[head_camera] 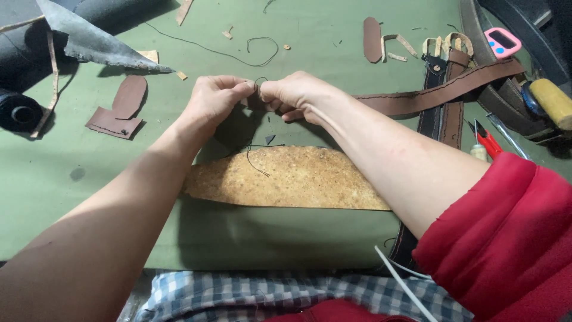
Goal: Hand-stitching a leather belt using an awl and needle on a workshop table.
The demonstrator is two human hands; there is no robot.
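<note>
Two bare hands meet in the middle of a green surface. The left hand and the right hand are both pinched nearly shut, fingertips almost touching each other, and between them they hold the end of a long brown strap and a thin dark thread that makes a tiny loop just above the fingers. The strap runs away to the right, up toward the far corner, and has a line of stitches along its edge. Just under the hands lies a flat, speckled tan sheet — it looks like cork — with a bit of dark thread lying on it. To the left sit some brown leather pieces, one rounded and one flat with a small stud. Beside them is a grey pointed scrap and a dark roll at the edge. Another loose thread curls on the surface behind the hands. On the right are a small oval brown piece, a pink timer, a dark belt lying under the strap, a tool with red handles and a tool with a yellow handle. The right arm has a red sleeve — pushed up above the elbow.
</note>
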